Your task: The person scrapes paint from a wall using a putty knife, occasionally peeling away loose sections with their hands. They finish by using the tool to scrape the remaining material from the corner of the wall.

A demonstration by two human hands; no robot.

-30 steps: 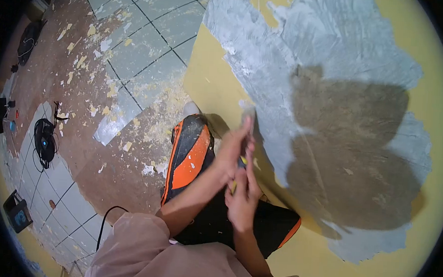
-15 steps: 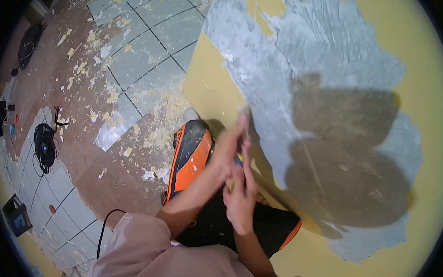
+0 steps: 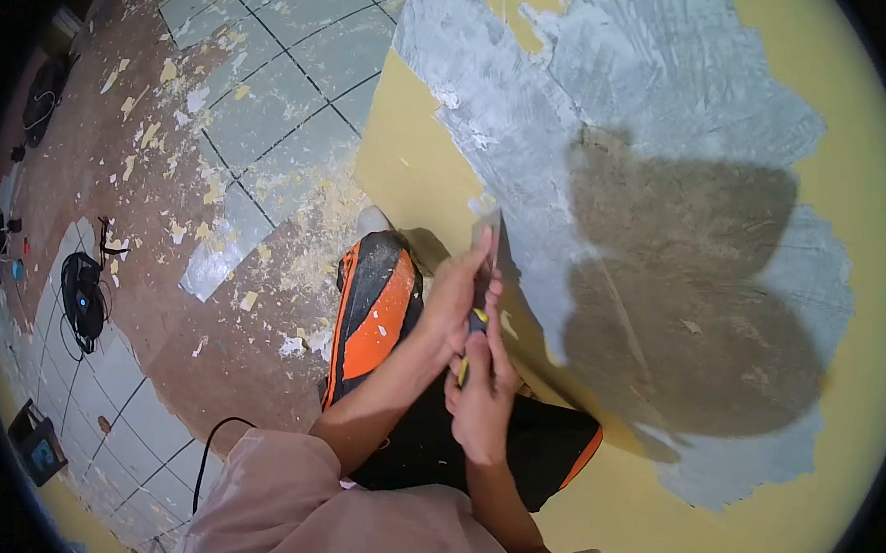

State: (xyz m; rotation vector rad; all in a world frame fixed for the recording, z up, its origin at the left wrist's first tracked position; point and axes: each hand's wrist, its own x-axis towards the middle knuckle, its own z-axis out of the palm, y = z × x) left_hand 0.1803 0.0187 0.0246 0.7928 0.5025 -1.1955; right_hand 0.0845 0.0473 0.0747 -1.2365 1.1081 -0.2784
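A paint scraper (image 3: 478, 321) with a black and yellow handle and a flat metal blade is held in front of my knees. My right hand (image 3: 483, 404) is closed around its handle. Further up, my left hand (image 3: 454, 295) is closed on the scraper near the blade, one finger stretched along the metal. The blade's tip meets the wall (image 3: 528, 191) where yellow paint borders the bared grey patch. A small pale flake (image 3: 483, 205) shows just beyond the tip. The hands partly hide the handle.
My knees in black and orange trousers (image 3: 376, 313) are close to the wall. Paint flakes (image 3: 294, 345) litter the brown floor (image 3: 218, 365) and grey tiles (image 3: 291, 118). A black corded item (image 3: 83, 303) lies at left. My shadow falls across the grey patch.
The view has shifted slightly, so the floor and wall patch appear a little further left. The hands and scraper, blurred before, are sharper now, with the blade plainly visible. Both hands keep their grip.
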